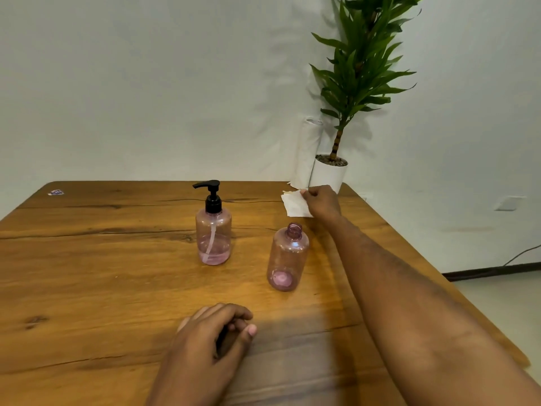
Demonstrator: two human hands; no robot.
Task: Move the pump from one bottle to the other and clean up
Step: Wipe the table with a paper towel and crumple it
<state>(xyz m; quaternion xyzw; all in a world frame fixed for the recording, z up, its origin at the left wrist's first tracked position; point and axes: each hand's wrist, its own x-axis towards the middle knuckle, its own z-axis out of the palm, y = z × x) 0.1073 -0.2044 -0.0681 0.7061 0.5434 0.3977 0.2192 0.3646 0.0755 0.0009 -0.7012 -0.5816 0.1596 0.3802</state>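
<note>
Right hand reaches far across the table, pinching a paper towel. Left hand rests loosely curled, holding nothing. Pump sits on the rear bottle; right fingertips are hidden.

This is a plain indoor room, a home or a small office; which of the two cannot be told. A wooden table with knots and long cracks fills most of the view. Behind the table rises a bare white wall. At the table's far right corner stands a leafy plant in a white pot, with a paper roll upright just beside it. Right of the table, low on the wall, are a socket, a dark skirting and a trailing cable, above a pale floor. On the table stand household toiletry wares: a pump bottle and an open bottle.
</note>
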